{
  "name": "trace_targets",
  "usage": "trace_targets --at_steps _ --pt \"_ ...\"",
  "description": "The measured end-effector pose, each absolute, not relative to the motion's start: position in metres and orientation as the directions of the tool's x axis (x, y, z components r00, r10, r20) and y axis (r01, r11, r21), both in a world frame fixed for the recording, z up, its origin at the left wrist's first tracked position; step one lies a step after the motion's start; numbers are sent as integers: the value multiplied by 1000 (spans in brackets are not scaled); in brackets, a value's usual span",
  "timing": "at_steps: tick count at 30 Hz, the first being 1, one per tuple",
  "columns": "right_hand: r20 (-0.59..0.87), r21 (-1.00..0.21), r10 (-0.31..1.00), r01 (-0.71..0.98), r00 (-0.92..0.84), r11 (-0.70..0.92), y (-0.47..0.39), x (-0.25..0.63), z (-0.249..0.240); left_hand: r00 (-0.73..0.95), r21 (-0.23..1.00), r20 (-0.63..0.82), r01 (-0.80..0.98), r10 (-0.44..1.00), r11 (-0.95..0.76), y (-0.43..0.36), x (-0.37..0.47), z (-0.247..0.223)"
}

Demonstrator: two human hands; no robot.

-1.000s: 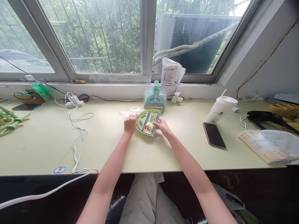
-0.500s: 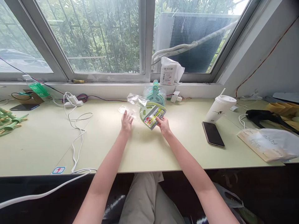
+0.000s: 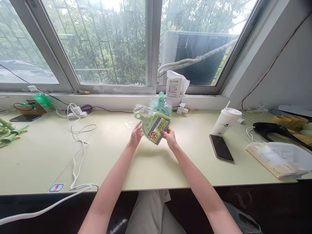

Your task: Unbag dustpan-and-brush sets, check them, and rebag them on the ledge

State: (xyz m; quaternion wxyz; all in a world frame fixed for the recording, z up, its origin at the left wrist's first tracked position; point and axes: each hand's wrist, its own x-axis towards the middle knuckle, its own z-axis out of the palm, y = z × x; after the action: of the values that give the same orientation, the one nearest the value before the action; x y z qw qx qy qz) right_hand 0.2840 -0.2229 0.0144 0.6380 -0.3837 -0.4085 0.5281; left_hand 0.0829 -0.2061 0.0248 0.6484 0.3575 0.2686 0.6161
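Observation:
A small light-green dustpan-and-brush set (image 3: 154,128), wrapped in clear film, is tilted above the table with its handle toward the upper left. A bright printed label lies across the grey bristles. My right hand (image 3: 170,137) pinches its lower right edge, thumb in front. Against its left edge is my left hand (image 3: 136,135), fingers closed on the edge and partly hidden behind it. Just behind stands a stack of teal dustpans (image 3: 161,104) in clear wrapping. A scrap of clear plastic (image 3: 130,124) lies on the table left of my left hand.
To the right stand a white lidded cup (image 3: 226,121) and a black phone (image 3: 221,148), beside a tissue pack (image 3: 268,159). A white cable (image 3: 81,149) trails over the table (image 3: 109,156) on the left. A white package (image 3: 174,85) sits on the sill.
My left hand has left the clear plastic scrap and come right to the dustpan set's edge. The set has turned, its handle now farther left, while my right hand keeps its hold.

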Motion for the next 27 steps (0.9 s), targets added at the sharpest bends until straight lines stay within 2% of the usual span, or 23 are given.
trace_targets --at_steps 5,13,18,22,27 --pt "66 -916 985 -382 160 123 -228 278 17 232 813 196 -582 953 -25 -219 93 34" --pt "77 -923 975 -356 210 149 -235 267 20 79 750 112 -661 991 -32 -218 98 27" --pt "92 -885 980 -436 178 162 -239 259 19 107 740 73 -672 992 18 -222 103 27" --pt "101 -868 975 -461 199 184 -242 256 21 122 780 -6 -620 993 81 -222 109 26" --pt "104 -858 967 -470 234 206 -242 260 26 291 844 -14 -510 957 167 -227 116 26"
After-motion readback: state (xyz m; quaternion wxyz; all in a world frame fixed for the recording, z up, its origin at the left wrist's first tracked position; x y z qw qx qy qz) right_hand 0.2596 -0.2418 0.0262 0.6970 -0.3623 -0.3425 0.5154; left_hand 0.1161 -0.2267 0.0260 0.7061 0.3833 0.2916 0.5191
